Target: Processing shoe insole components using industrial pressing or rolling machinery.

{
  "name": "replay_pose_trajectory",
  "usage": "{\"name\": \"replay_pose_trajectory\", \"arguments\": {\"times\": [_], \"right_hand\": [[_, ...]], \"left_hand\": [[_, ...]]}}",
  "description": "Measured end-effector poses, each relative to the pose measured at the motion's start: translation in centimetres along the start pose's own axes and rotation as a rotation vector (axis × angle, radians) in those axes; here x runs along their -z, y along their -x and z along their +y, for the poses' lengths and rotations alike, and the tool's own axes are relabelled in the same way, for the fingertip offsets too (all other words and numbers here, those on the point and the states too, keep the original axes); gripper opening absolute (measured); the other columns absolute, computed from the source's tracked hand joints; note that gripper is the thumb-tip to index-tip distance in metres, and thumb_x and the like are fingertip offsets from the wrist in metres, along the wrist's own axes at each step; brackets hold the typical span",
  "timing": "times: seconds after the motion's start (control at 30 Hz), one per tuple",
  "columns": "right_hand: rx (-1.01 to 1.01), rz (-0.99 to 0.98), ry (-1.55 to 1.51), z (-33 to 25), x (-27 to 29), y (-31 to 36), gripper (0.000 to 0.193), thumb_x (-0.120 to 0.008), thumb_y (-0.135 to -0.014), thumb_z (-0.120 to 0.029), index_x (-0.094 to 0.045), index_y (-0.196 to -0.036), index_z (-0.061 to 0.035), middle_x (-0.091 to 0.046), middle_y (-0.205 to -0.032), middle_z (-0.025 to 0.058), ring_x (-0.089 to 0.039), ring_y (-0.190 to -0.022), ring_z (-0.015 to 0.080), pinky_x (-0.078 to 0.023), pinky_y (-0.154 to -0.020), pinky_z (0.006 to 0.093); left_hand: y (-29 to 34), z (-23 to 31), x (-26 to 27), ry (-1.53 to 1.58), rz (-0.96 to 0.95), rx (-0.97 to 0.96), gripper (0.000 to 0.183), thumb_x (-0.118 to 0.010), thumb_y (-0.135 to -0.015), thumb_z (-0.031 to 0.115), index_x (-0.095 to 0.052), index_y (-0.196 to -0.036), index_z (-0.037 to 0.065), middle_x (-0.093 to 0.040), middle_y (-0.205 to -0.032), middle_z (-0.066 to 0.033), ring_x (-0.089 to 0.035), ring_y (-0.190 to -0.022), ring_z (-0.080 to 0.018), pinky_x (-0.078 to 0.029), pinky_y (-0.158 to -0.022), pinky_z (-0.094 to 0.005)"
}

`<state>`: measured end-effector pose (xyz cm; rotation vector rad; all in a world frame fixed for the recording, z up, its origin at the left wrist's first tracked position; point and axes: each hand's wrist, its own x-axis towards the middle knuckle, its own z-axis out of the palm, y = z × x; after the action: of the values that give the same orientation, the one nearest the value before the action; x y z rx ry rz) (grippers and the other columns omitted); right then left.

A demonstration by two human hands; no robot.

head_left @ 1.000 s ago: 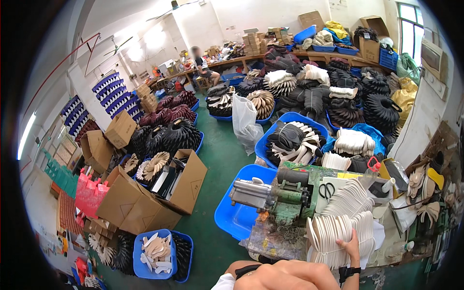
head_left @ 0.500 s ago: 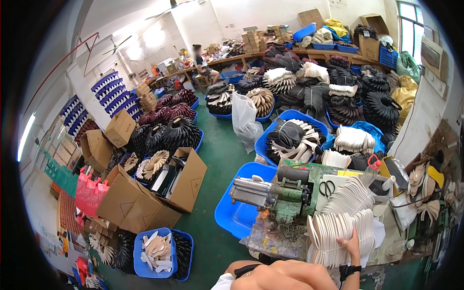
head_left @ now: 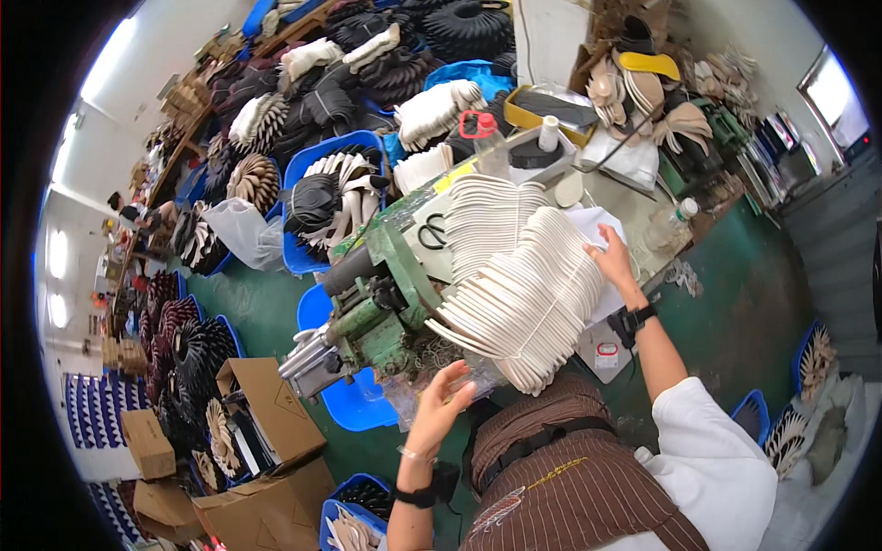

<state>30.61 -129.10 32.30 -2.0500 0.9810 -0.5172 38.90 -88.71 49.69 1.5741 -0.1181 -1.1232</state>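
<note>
Since the earlier frame, left hand (head_left: 443, 404) has come into view near the green machine (head_left: 386, 303), fingers parted, empty. Right hand (head_left: 612, 255) has shifted along the tied white insole bundle (head_left: 533, 289) to its right edge, fingers spread, tips against it. Bundle sits on worktop (head_left: 657, 250); long axis diagonal, lower left to upper right.

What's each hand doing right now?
Left hand: open, empty.
Right hand: open, beside the white insoles; can't tell whether it touches them.

pale walls (head_left: 763, 35) around a green floor (head_left: 735, 294) — bright lights (head_left: 108, 60) glowing at upper left.
</note>
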Motion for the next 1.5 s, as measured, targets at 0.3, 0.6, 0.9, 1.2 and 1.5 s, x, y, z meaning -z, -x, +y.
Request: {"name": "replay_pose_trajectory", "arguments": {"times": [0.3,0.6,0.9,1.2,1.5], "right_hand": [[-0.163,-0.474,-0.001,5.6,-4.4,-5.6,0.075,-0.059,-0.083,-0.055,-0.049,-0.128,0.0037,-0.056,-0.126,0.0189,-0.054,-0.115,0.0267,-0.041,-0.097,0.0350],[-0.291,-0.505,-0.208,5.1,-0.8,-3.7,0.070,-0.038,-0.095,-0.056,-0.047,-0.131,0.0033,-0.055,-0.127,0.0142,-0.052,-0.113,0.0210,-0.038,-0.097,0.0322],[-0.270,-0.172,-1.060,-1.5,11.5,-4.6,0.055,-0.038,-0.098,-0.047,-0.043,-0.135,-0.0069,-0.049,-0.134,0.0086,-0.047,-0.123,0.0214,-0.036,-0.104,0.0375],[-0.330,-0.833,-0.332,5.8,6.9,-3.4,0.071,-0.064,-0.086,-0.040,-0.036,-0.138,-0.0009,-0.050,-0.130,0.0133,-0.047,-0.120,0.0225,-0.037,-0.100,0.0344],[-0.062,-0.500,-0.038,5.6,-1.3,0.2,0.132,-0.074,-0.056,-0.071,-0.013,-0.144,0.0069,-0.024,-0.145,0.0311,-0.024,-0.136,0.0423,-0.023,-0.112,0.0439]], "left_hand": [[-12.4,-12.9,-1.5,0.166,0.115,0.021,0.093,-0.079,-0.073,0.025,-0.024,-0.141,-0.004,-0.043,-0.137,-0.0156,-0.044,-0.124,-0.0244,-0.034,-0.104,-0.0344],[-11.4,-11.3,-4.4,0.228,0.211,-0.159,0.112,-0.089,-0.057,0.028,-0.022,-0.141,0.000,-0.043,-0.133,-0.0180,-0.045,-0.122,-0.0287,-0.040,-0.101,-0.0391],[-7.5,-1.3,-5.8,-0.459,0.372,-0.899,0.106,-0.081,-0.060,0.028,-0.020,-0.142,-0.003,-0.037,-0.138,-0.0261,-0.034,-0.129,-0.0417,-0.028,-0.107,-0.0479],[-9.9,-11.5,-1.2,-1.599,-0.091,-0.750,0.069,-0.057,-0.077,0.001,-0.040,-0.139,0.027,-0.036,-0.146,-0.0100,-0.030,-0.136,-0.0342,-0.026,-0.107,-0.0588],[-11.2,-3.3,-6.9,-1.202,0.061,-0.927,0.040,-0.058,-0.069,-0.003,-0.064,-0.107,0.005,-0.060,-0.118,-0.0107,-0.052,-0.113,-0.0327,-0.033,-0.100,-0.0546]]}}
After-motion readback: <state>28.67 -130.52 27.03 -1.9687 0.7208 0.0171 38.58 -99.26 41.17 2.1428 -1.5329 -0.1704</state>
